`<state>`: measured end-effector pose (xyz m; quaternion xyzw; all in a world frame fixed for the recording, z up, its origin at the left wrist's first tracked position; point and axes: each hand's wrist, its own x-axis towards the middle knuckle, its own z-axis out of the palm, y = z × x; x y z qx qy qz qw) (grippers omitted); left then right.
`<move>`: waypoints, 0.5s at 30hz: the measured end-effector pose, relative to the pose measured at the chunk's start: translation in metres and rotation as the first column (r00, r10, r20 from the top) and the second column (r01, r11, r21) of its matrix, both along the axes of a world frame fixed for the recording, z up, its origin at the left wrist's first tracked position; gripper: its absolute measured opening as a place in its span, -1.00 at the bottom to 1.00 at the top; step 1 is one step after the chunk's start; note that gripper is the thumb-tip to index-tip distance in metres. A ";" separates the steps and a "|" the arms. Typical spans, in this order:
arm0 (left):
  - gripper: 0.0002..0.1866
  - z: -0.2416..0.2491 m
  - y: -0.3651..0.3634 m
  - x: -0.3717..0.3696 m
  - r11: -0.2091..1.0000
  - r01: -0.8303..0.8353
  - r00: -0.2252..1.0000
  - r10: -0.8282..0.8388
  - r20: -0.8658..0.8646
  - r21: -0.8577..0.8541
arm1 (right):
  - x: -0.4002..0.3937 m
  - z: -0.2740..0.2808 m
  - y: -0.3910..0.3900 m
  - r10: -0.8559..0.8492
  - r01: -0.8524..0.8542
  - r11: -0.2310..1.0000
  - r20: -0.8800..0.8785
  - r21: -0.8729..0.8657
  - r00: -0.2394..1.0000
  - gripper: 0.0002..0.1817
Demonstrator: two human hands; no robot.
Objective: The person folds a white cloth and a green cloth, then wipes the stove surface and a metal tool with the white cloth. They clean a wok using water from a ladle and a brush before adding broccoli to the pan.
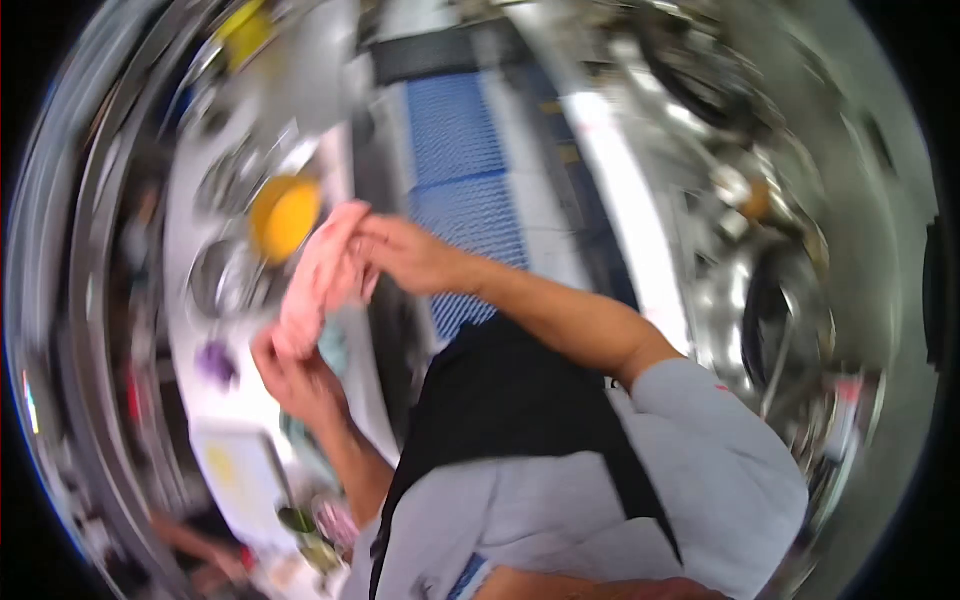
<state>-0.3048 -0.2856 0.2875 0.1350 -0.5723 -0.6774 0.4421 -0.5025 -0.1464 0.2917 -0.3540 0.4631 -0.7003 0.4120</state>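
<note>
A pink cloth (322,275) is stretched between my two hands above the edge of the counter, bunched and slightly twisted. My right hand (405,255) grips its upper end with the fingers pinched together. Its lower end is in my left hand (300,380), whose fingers are closed around it. Just beyond the cloth stands a round container of orange-yellow contents (290,220). The picture is blurred, so the weave of the cloth does not show.
On the left-hand counter are metal bowls (222,278), a purple item (216,364) and a white board (240,480). Woks (780,320) line the right side. A blue mat (460,150) lies on the floor between. Another person's arm (200,548) shows at lower left.
</note>
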 end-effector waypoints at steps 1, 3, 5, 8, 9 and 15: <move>-0.66 -0.006 0.021 -0.017 0.991 0.123 0.983 -0.130 0.131 0.061 | -0.015 0.002 0.027 -0.202 0.202 0.977 0.002 -0.070 0.979 -0.73; -0.69 -0.005 0.067 -0.059 0.916 0.379 0.860 -0.400 0.317 0.129 | -0.060 0.001 0.102 -0.409 0.414 0.910 0.121 -0.016 0.905 -0.77; -0.74 -0.003 0.092 -0.089 0.800 0.588 0.701 -0.577 0.419 0.118 | -0.088 0.023 0.176 -0.599 0.609 0.788 -0.124 0.083 0.791 -0.78; -0.76 -0.029 0.115 -0.134 0.654 0.756 0.535 -0.581 0.613 -0.040 | -0.151 0.036 0.317 -0.694 0.861 0.507 -0.571 0.044 0.438 -0.78; -0.75 -0.042 0.120 -0.150 0.605 0.794 0.474 -0.564 0.676 -0.053 | -0.166 0.048 0.361 -0.753 0.887 0.458 -0.505 0.057 0.421 -0.82; -0.75 -0.147 0.145 -0.221 0.427 0.899 0.279 -0.380 0.882 -0.100 | -0.282 0.054 0.639 -0.569 0.997 -0.021 -0.819 -0.070 -0.070 -0.59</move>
